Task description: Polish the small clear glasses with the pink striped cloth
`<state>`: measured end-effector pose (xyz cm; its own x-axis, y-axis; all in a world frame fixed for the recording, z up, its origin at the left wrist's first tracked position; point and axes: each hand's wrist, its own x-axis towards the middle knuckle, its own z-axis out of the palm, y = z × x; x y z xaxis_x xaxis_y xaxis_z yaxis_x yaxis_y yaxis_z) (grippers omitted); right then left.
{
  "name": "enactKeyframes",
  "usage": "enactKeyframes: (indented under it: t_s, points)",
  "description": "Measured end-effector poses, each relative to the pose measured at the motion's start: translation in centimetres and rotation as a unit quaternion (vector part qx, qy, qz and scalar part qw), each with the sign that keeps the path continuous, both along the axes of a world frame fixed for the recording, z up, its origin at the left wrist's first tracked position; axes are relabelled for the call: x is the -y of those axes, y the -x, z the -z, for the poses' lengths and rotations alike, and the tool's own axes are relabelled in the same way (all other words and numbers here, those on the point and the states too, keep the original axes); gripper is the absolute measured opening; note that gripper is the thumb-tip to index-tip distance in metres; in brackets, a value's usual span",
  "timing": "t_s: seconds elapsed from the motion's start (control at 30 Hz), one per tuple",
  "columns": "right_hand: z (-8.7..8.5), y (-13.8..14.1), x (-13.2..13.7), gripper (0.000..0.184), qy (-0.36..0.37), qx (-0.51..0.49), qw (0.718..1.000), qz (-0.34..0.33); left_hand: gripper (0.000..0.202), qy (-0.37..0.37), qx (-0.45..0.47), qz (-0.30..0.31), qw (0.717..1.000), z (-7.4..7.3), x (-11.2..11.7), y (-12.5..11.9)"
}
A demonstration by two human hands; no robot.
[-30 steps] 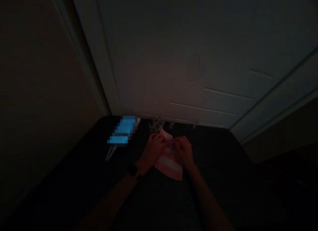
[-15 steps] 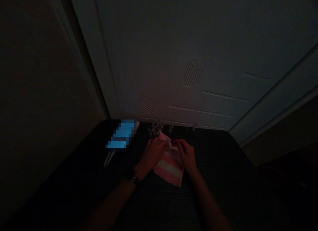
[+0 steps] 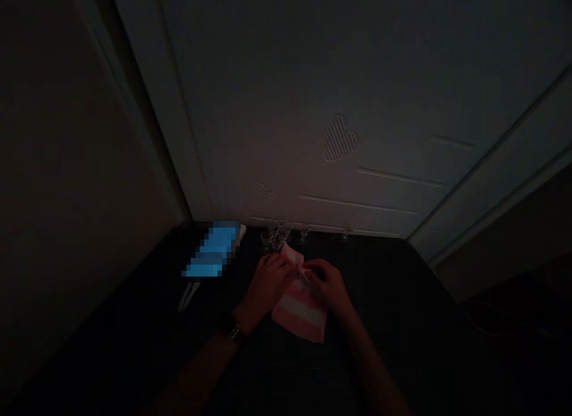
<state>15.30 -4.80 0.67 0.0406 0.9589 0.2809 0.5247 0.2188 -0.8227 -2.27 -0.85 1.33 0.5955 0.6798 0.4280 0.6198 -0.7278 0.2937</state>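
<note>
Very dark all around. In the middle of a black counter [image 3: 384,320], a small pink and white cloth [image 3: 304,312], with wide stripes on the near part and a bunched-up bit between both hands. Bending the left hand [image 3: 268,279] over the left side of the cloth, and touching it. Too dark to tell about a pinch there. Wearing a dark watch [image 3: 235,331] on that wrist. Pinching the bunched-up bit with finger and thumb of the right hand [image 3: 328,280]. Too dim to tell about anything tucked inside the folds.

Just beyond the far end of the cloth, a bunch of little clear glasses [image 3: 276,232], close together. A bit to the right, another little glass [image 3: 304,233]. Farther right, one more little glass [image 3: 345,233], well apart from the bunch. Over on the left, a bright blue screen [image 3: 214,249], all blurry squares, with a thin white loop [image 3: 187,296] near its near end. At the far side, a pale wall [image 3: 268,106] with two stripy hearts [image 3: 340,139].
</note>
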Motion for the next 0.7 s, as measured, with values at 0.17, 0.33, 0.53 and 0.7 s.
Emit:
enactKeyframes:
  t_s: [0.17, 0.33, 0.53, 0.7]
  points:
    - [0.49, -0.14, -0.14, 0.018, 0.012, -0.004, 1.0, -0.02, 0.013, -0.002, -0.001, 0.011, 1.0, -0.05, -0.01, 0.05]
    - [0.72, -0.04, -0.26, 0.019, 0.028, 0.003, 1.0, -0.012, 0.014, -0.017, -0.014, -0.002, 1.0, 0.19, 0.07, 0.0]
    - [0.39, 0.45, -0.07, 0.02, 0.015, 0.014, 1.0, 0.005, 0.017, -0.024, -0.009, 0.002, 1.0, 0.07, 0.08, 0.09]
    - [0.03, 0.31, -0.11, 0.022, 0.006, -0.022, 1.0, 0.005, 0.017, -0.023, -0.009, -0.005, 1.0, -0.26, 0.26, 0.11]
